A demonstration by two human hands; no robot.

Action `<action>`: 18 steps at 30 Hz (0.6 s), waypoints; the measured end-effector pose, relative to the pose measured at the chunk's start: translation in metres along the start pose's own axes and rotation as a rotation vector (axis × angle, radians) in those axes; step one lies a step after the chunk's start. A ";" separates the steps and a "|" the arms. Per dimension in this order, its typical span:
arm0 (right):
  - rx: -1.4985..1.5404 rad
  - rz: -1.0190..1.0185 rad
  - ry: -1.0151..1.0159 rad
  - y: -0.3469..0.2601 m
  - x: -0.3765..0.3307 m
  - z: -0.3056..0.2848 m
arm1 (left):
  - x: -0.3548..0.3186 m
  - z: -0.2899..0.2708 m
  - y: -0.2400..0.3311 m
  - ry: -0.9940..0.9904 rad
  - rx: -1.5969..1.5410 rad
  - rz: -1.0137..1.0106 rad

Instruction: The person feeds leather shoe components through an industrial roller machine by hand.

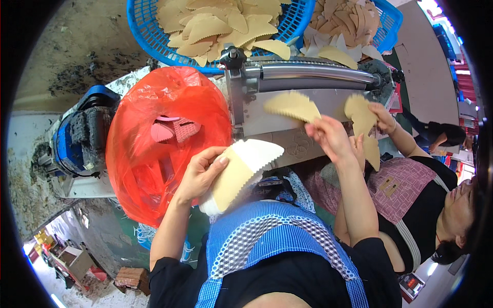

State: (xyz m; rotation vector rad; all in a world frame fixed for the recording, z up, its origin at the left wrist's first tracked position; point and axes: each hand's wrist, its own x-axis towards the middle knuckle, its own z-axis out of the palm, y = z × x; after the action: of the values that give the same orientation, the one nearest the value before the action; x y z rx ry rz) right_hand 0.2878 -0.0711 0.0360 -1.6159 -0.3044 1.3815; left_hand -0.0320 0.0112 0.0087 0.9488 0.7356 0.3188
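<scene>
My left hand (pixel 204 172) grips a stack of scalloped-edge cut pieces (pixel 233 177), white and tan, above my blue checked apron (pixel 267 231). Its thumb presses on the top tan piece. Raised to the right, my right hand (pixel 331 136) pinches one tan scalloped piece (pixel 290 105) by its end. That piece is blurred and hangs in front of the metal roller (pixel 316 73) of a machine. What the pieces are made of I cannot tell.
A red plastic bag (pixel 169 102) with pink pieces inside stands left, beside a blue motor (pixel 69 143). Blue baskets (pixel 141 31) of cut pieces sit behind the roller. At right, a co-worker (pixel 411 190) holds tan pieces (pixel 363 120) close to my right arm.
</scene>
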 end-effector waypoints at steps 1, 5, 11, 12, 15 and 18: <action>0.026 -0.044 -0.067 -0.005 0.012 0.004 | 0.002 0.000 0.001 -0.045 0.104 0.092; 0.157 -0.123 -0.003 -0.002 0.028 0.029 | 0.016 0.004 0.006 -0.023 0.325 0.191; -0.490 -0.337 -0.254 0.024 -0.010 0.047 | 0.030 0.017 0.011 -0.016 0.305 0.161; -0.505 -0.412 -0.182 0.023 -0.014 0.048 | 0.031 0.020 0.011 -0.043 0.209 0.177; -0.574 -0.467 -0.084 0.014 -0.019 0.054 | 0.034 0.022 0.013 -0.108 0.379 0.274; -0.821 -0.754 0.099 0.009 -0.026 0.062 | 0.036 0.020 0.017 -0.075 0.275 0.124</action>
State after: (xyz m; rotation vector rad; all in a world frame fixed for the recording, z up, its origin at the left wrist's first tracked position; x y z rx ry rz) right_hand 0.2223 -0.0642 0.0512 -1.8822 -1.3958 0.5919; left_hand 0.0084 0.0283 0.0149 1.2635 0.6630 0.2934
